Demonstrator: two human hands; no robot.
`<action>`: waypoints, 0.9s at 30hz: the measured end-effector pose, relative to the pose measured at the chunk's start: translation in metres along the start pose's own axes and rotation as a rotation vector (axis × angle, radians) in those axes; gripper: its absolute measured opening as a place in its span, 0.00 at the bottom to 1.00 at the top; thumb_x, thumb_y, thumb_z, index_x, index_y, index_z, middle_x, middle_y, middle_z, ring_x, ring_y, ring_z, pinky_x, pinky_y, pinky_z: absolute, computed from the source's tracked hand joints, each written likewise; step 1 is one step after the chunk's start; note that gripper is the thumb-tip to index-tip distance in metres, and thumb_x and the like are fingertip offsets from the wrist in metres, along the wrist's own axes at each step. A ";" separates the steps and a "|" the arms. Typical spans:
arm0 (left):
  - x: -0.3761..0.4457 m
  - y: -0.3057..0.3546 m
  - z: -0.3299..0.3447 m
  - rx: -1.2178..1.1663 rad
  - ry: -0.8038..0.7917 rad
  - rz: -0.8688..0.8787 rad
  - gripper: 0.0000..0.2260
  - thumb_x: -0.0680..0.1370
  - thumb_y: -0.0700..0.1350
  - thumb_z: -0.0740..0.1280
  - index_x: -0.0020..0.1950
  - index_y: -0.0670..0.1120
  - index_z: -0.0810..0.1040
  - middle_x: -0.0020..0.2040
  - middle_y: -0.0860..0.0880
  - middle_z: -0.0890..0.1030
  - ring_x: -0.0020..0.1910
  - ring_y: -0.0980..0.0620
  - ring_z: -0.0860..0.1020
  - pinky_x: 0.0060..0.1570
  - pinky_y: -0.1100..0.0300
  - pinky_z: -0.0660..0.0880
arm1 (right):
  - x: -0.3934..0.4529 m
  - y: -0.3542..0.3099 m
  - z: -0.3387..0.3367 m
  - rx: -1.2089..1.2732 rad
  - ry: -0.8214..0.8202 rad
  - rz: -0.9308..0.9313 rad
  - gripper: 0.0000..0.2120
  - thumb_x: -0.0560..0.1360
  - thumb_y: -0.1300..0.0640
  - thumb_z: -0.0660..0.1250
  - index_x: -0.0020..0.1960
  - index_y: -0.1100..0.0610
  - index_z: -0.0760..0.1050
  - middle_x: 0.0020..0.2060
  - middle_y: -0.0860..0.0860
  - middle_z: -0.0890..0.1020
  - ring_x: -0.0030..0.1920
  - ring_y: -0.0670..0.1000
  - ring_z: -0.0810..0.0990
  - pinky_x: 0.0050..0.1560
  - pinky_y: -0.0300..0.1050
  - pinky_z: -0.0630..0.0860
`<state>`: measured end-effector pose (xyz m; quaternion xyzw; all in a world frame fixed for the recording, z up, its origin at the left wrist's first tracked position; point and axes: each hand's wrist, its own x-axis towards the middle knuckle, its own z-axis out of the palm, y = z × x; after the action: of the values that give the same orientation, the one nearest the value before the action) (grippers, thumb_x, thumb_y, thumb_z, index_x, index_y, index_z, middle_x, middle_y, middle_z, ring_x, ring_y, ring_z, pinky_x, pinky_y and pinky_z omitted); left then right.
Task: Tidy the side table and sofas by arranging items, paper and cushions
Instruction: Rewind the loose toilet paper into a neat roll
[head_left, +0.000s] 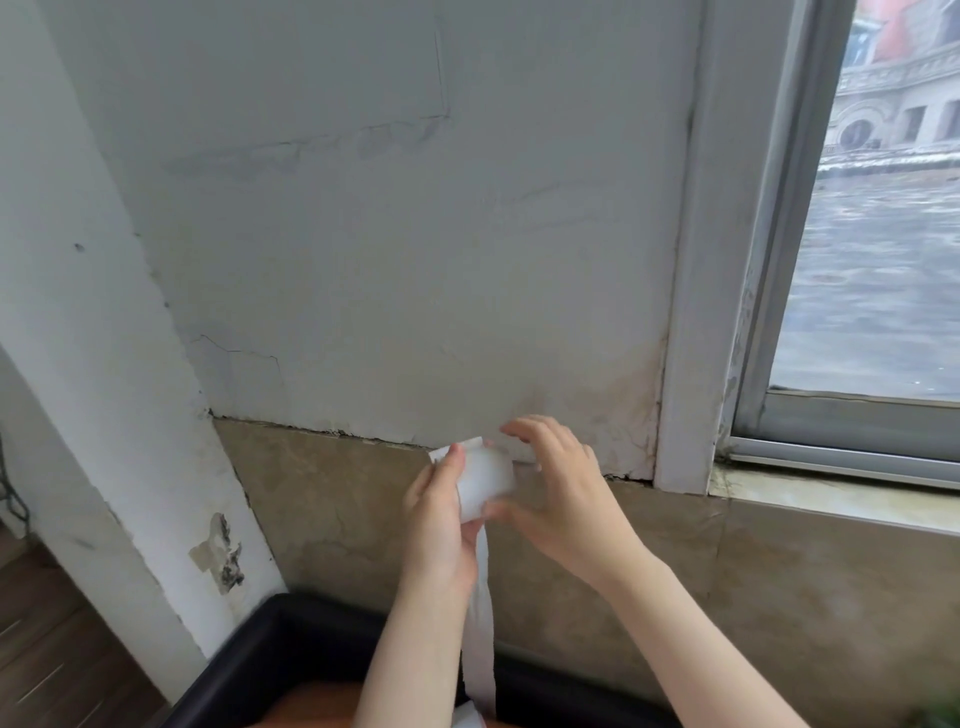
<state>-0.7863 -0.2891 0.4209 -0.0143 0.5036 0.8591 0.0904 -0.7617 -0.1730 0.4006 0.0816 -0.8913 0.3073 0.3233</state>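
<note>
While a loose tail (480, 644) hangs toward the black tray (260, 639), you hold the paper roll (485, 480) up by the wall (363, 234): left hand (439, 525) gripping it steady, right hand (556, 488) cupping it with fingers spread, seemingly to rewind it.

head-worn, looking forward and slightly down, close to a cracked wall (395, 249); both hands at lower centre, window (878, 260) at right edge, wooden floor (47, 623) lower left.
</note>
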 end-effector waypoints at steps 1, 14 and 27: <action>-0.001 0.000 0.001 -0.027 0.018 -0.018 0.09 0.79 0.44 0.63 0.52 0.40 0.79 0.44 0.42 0.82 0.42 0.46 0.80 0.38 0.55 0.76 | 0.001 0.001 0.003 -0.071 -0.005 -0.091 0.27 0.66 0.50 0.72 0.63 0.48 0.67 0.60 0.41 0.72 0.63 0.43 0.67 0.59 0.42 0.62; 0.006 0.014 -0.025 -0.112 -0.168 -0.309 0.15 0.82 0.39 0.53 0.59 0.37 0.77 0.52 0.41 0.83 0.45 0.44 0.83 0.42 0.52 0.77 | 0.001 -0.006 -0.006 0.186 -0.479 -0.073 0.24 0.70 0.61 0.71 0.64 0.48 0.73 0.62 0.42 0.74 0.62 0.42 0.69 0.62 0.38 0.67; -0.001 -0.004 -0.020 -0.013 -0.367 -0.246 0.17 0.71 0.50 0.68 0.50 0.37 0.83 0.48 0.39 0.82 0.45 0.46 0.82 0.49 0.54 0.79 | -0.011 -0.002 -0.003 0.240 -0.158 0.155 0.13 0.75 0.53 0.67 0.59 0.54 0.73 0.47 0.45 0.76 0.48 0.39 0.73 0.46 0.28 0.68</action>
<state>-0.7860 -0.3052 0.4080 0.0806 0.4677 0.8329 0.2848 -0.7512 -0.1737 0.3967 0.0746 -0.8745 0.4281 0.2155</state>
